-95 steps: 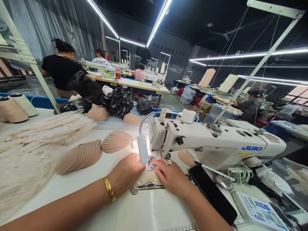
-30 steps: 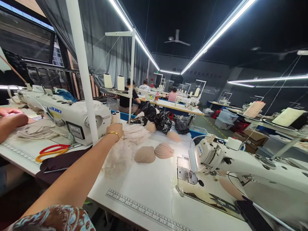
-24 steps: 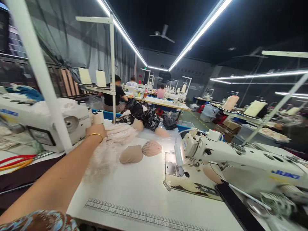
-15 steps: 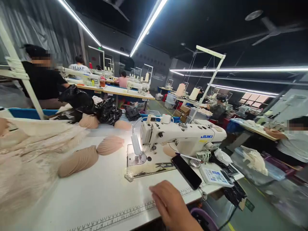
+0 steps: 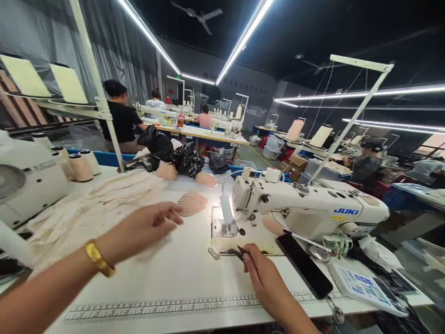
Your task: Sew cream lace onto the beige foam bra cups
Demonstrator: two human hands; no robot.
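Note:
My right hand [image 5: 266,273] grips a pair of dark thread snips [image 5: 240,252], blades toward the front edge of the sewing machine's bed. My left hand [image 5: 149,227], a gold bracelet on its wrist, hovers over the table with fingers loosely bent and apart, and nothing shows in them. Just beyond its fingertips lies a fanned stack of pinkish-beige pads [image 5: 193,204]. The white JUKI sewing machine [image 5: 306,204] stands ahead, its lamp lit over the needle plate. Cream lace fabric [image 5: 93,208] is heaped left of my left hand.
A black phone [image 5: 305,265] lies right of my right hand, beside a white box with blue print [image 5: 363,285]. A printed ruler [image 5: 167,310] runs along the front edge. Black plastic bags [image 5: 189,160] and thread cones [image 5: 80,168] sit behind. Co-workers sit farther off.
My view has swung left. My left hand has come in over the table. My right hand has taken the thread snips that lay on the machine bed. The browner pad stack is out of sight.

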